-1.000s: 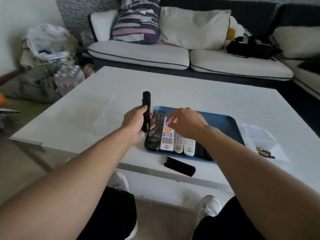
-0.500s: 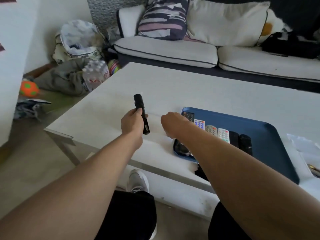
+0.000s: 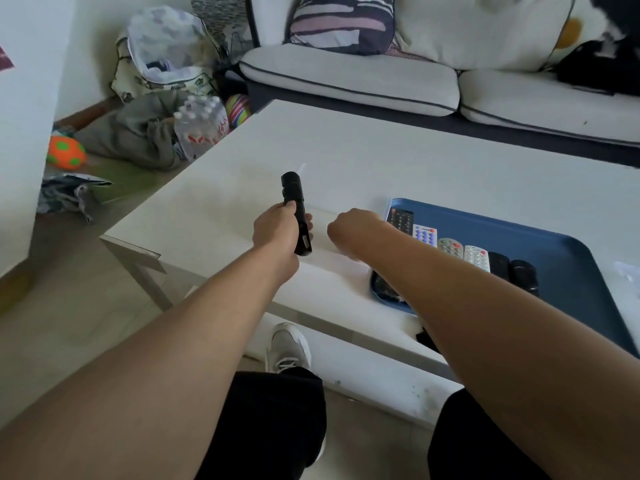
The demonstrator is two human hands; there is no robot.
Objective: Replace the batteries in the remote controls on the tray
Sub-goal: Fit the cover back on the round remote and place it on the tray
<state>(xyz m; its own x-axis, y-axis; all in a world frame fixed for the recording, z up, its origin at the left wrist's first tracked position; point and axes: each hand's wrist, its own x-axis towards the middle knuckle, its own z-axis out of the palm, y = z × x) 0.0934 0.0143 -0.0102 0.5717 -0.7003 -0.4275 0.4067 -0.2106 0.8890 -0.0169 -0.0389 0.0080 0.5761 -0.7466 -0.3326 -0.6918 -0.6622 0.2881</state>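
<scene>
My left hand [image 3: 275, 232] grips a slim black remote [image 3: 292, 195] and holds it upright above the white table [image 3: 381, 161], left of the tray. My right hand [image 3: 349, 228] hovers just right of that remote with its back toward me. Its fingers are curled under and hidden, so I cannot see if they hold anything. The blue tray [image 3: 554, 244] lies at the right. Several remotes lie side by side in it, among them a black one [image 3: 400, 218], a white one with blue buttons [image 3: 425, 235] and dark ones [image 3: 523, 277]. My right forearm covers their near ends.
A black piece [image 3: 427, 339] lies at the table's front edge, mostly behind my right arm. Clear plastic [image 3: 628, 271] lies right of the tray. A sofa [image 3: 363, 77] stands beyond the table. Bottled water [image 3: 201, 128], balls and bags sit on the floor at left.
The view swung left. My left hand carried the black remote from above the tray to the bare table left of it. My right hand left the tray's remotes and followed.
</scene>
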